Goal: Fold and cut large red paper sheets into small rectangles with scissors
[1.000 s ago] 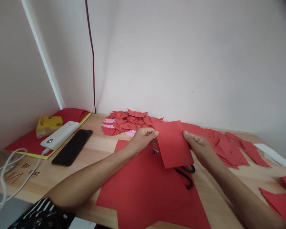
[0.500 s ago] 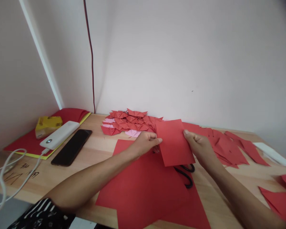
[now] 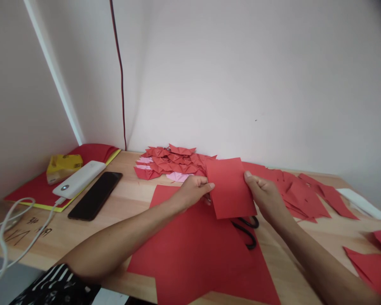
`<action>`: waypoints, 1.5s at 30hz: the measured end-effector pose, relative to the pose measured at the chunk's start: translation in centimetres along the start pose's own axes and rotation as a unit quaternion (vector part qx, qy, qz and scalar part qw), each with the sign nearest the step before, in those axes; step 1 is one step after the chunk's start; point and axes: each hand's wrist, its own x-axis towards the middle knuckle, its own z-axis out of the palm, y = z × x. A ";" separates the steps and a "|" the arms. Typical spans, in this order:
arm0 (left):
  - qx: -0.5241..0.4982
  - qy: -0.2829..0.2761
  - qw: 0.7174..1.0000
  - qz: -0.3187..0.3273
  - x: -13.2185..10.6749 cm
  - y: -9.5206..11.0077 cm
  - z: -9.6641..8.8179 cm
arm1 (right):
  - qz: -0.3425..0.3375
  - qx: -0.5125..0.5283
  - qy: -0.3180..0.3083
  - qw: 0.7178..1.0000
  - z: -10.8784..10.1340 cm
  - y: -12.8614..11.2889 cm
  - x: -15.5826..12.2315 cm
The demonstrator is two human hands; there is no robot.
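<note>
A small rectangle of red paper [image 3: 230, 190] is held up between my two hands, its flat face toward me. My left hand [image 3: 197, 189] pinches its left edge between thumb and fingers. At the right edge, my right hand [image 3: 263, 192] grips it with the thumb in front. Beneath it on the table lie larger red paper sheets [image 3: 190, 254], overlapping at angles. Black scissor handles [image 3: 249, 235] stick out from under the held paper; the blades are hidden.
Folded red and pink paper pieces [image 3: 174, 163] are heaped by the wall. Cut red papers [image 3: 305, 197] spread at the right, with more red pieces [image 3: 368, 264] nearer. A black phone [image 3: 95, 197], a white power bank [image 3: 79, 180] with a cable and a yellow packet [image 3: 63, 167] sit at the left.
The held red paper has tilted slightly, its lower edge shifting up and a little left. Both hands keep their grip in nearly the same place.
</note>
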 end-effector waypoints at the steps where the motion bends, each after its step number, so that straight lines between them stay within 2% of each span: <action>1: -0.006 0.006 1.000 0.003 0.0 0.1 -0.1 | 0.003 0.004 -0.005 1.000 0.0 -0.1 0.0; 6: -0.036 0.023 0.999 0.008 -0.1 0.4 -0.5 | 0.027 0.012 -0.052 0.998 -0.1 -0.2 -0.1; 10: -0.050 0.026 0.998 -0.003 -0.1 0.5 -0.6 | 0.030 0.003 -0.062 0.998 0.0 0.2 -0.1; 18: -0.062 -0.003 0.997 -0.040 0.0 0.2 -0.5 | -0.023 -0.086 -0.007 0.996 0.2 0.9 0.2; 25: -0.053 -0.052 0.995 -0.066 0.0 0.1 -0.4 | -0.038 -0.116 0.014 0.992 0.2 0.4 -0.1; 35: -0.072 -0.003 0.996 -0.045 0.0 0.4 -0.8 | 0.005 -0.031 -0.045 0.998 0.3 0.5 -0.1; 41: -0.083 -0.005 0.995 -0.055 0.2 0.4 -1.0 | 0.079 0.109 -0.081 0.988 0.6 0.5 -0.2; 45: -0.083 -0.006 0.995 -0.054 0.2 0.3 -1.1 | 0.104 0.135 -0.092 0.981 0.9 1.1 0.1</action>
